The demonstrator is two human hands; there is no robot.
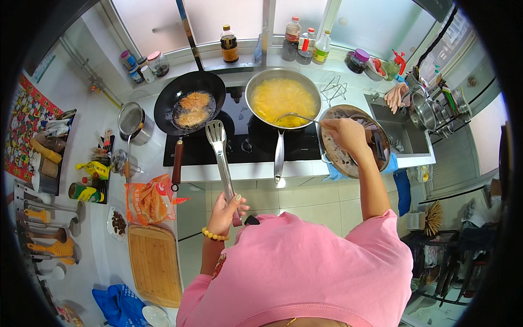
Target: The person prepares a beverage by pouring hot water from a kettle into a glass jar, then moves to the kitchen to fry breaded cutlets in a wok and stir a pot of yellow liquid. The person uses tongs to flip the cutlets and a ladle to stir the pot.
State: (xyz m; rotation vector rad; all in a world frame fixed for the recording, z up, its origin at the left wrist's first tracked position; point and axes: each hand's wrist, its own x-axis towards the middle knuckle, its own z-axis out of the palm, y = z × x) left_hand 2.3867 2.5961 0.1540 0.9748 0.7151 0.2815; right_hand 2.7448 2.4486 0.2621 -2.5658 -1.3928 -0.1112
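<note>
My left hand (225, 212) holds metal kitchen tongs (220, 151) by the lower end, the slotted tip pointing up just right of a black wok (163, 94). Two golden fried pieces (193, 109) lie in bubbling oil in the wok. In my right hand (346, 133) is the handle of a metal ladle or spoon (300, 117), whose bowl dips into a steel pan (279, 133) of yellow soup (284, 98). Both pans stand on a black glass hob (304, 149). Beneath my right forearm, a glass lid (369, 139) rests over a round, stained surface (339, 153).
A sink (412, 135) with a dish rack (443, 110) is at the right. Bottles (229, 44) line the windowsill. Along the left counter are a strainer (131, 118) on a pot, an orange food bag (150, 200), a wooden cutting board (155, 265) and a blue plastic bag (117, 306).
</note>
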